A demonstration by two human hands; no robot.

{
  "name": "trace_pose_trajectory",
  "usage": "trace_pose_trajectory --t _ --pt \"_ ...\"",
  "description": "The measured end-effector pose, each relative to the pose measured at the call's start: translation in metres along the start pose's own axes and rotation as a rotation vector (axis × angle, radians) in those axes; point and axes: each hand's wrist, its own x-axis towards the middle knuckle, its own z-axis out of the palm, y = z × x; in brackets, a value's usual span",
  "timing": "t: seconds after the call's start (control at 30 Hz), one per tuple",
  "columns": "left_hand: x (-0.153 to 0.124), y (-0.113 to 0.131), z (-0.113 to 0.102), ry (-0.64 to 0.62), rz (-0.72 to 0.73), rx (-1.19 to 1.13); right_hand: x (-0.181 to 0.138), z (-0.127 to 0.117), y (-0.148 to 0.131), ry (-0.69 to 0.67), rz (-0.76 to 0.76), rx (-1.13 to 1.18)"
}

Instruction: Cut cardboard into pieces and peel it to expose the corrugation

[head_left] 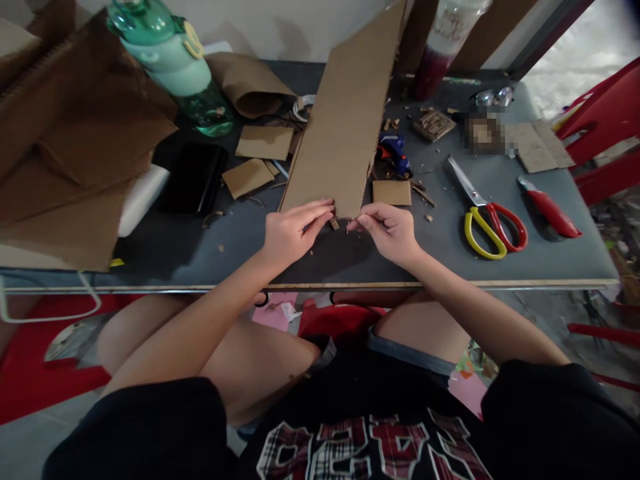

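A long strip of brown cardboard (345,113) stretches from the near part of the table toward the wall, its far end raised. My left hand (295,230) is closed at its near left corner, fingers over the edge and thumb below. At the near right corner, my right hand (387,230) pinches the edge between thumb and fingers. A small cardboard scrap (335,224) shows between the hands. Just beyond my right hand lies a small cardboard rectangle (391,193), with a blue glue gun (397,155) behind it, partly covered by the strip.
Scissors (487,217) and a red-handled cutter (553,210) lie at the right. A green bottle (175,67), a black phone (193,179) and large folded cardboard (75,153) occupy the left. A drink cup (447,47) stands at the back.
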Motion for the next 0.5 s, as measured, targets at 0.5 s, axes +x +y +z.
trace_pose_trajectory --t 0.5 --pt "0.016 0.012 -0.013 -0.019 0.177 0.057 0.012 -0.005 -0.009 0.049 -0.194 -0.179"
